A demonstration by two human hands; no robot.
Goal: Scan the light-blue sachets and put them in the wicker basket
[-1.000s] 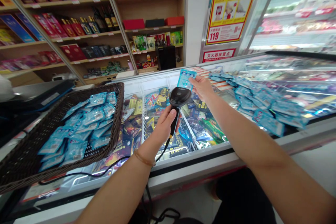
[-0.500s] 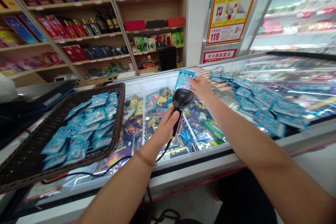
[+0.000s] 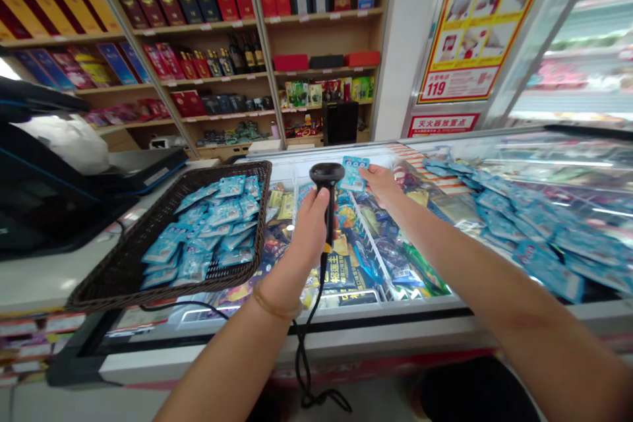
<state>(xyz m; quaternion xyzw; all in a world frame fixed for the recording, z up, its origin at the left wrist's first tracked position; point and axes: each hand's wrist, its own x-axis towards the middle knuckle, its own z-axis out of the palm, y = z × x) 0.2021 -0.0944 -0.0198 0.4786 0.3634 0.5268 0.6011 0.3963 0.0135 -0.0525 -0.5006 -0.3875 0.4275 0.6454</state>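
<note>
My left hand [image 3: 312, 227] is wrapped round the handle of a black barcode scanner [image 3: 327, 175], held upright over the glass-topped freezer. A cable hangs down from its grip. Just to the right, my right hand [image 3: 382, 184] pinches a light-blue packet [image 3: 353, 175] by its right edge, close beside the scanner's head. To the left, a dark woven basket [image 3: 116, 264] holds a heap of similar blue packets [image 3: 212, 221]. More blue packets [image 3: 524, 217] lie in a loose pile on the freezer top at the right.
Beneath the glass, the freezer [image 3: 445, 323] contains many wrapped ice creams and white wire dividers. A dark machine [image 3: 44, 191] stands on the left counter. Shelves [image 3: 208, 26] of boxes and bottles line the back wall. A fire-safety poster [image 3: 487, 26] hangs at the right.
My view has swung left and up, so the machine shows more fully. The scanner has turned more upright and moved left of the packet, which my right hand still holds.
</note>
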